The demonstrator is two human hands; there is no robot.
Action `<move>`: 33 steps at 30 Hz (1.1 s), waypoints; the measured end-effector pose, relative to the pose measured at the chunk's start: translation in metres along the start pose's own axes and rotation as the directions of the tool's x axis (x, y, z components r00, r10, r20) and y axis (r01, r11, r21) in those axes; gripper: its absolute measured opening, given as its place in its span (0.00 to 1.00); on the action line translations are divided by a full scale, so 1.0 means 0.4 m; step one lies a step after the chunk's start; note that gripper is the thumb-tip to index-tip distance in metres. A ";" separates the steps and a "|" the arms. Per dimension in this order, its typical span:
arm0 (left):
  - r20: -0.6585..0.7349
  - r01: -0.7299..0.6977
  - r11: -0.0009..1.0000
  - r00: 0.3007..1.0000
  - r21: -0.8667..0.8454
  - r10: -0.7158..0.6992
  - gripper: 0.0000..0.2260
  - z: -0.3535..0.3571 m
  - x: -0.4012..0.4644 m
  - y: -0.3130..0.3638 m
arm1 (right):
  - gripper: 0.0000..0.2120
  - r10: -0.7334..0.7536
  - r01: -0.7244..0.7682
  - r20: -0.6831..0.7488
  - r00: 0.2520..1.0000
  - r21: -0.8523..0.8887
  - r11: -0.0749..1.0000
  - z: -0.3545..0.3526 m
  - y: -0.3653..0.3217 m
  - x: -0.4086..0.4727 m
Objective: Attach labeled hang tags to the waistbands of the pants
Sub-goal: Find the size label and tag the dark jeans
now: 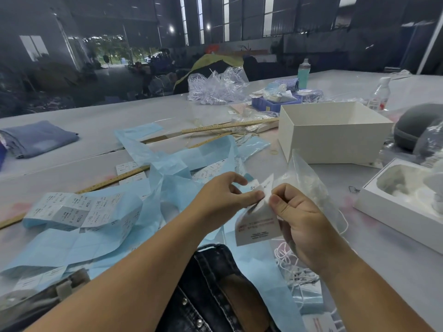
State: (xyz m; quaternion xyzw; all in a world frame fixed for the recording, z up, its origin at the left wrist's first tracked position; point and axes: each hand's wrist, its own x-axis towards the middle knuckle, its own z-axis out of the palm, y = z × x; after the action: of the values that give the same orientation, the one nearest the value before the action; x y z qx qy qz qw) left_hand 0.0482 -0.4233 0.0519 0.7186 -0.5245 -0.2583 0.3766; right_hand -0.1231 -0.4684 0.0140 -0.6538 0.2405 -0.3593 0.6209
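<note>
Dark denim pants (211, 291) with pale stitching and metal rivets lie nearest, waistband up, on crinkled blue backing paper (72, 245). Above them both hands pinch a grey card hang tag (257, 224); its red and black print is too blurred to read. Left hand (223, 200) nips the tag's top edge, right hand (302, 226) curls round its side. Label sheets (79, 209) read "1103#".

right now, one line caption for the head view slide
Both hands, left and right, pinch a hang tag above dark jeans on a table strewn with blue label sheets.
</note>
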 end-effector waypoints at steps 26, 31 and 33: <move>0.177 0.211 0.857 0.974 -0.471 -0.142 0.10 -0.002 -0.009 -0.010 | 0.08 0.225 -0.400 -0.331 0.916 -0.746 0.532 -0.051 0.071 -0.059; -0.012 0.194 0.930 0.978 -0.313 -0.208 0.05 0.003 -0.010 -0.008 | 0.11 0.101 -0.168 -0.333 0.938 -0.181 0.969 -0.042 0.009 -0.054; -0.072 0.156 0.966 0.982 -0.206 -0.174 0.16 0.013 -0.015 -0.003 | 0.15 0.107 -0.094 -0.297 0.949 0.060 0.994 -0.032 -0.019 -0.053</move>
State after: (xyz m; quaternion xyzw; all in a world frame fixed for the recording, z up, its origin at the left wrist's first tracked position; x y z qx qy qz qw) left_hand 0.0430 -0.4188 0.0476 0.7292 -0.4171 -0.3074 0.4469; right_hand -0.1472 -0.4597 0.0173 -0.5642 0.3568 -0.4277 0.6094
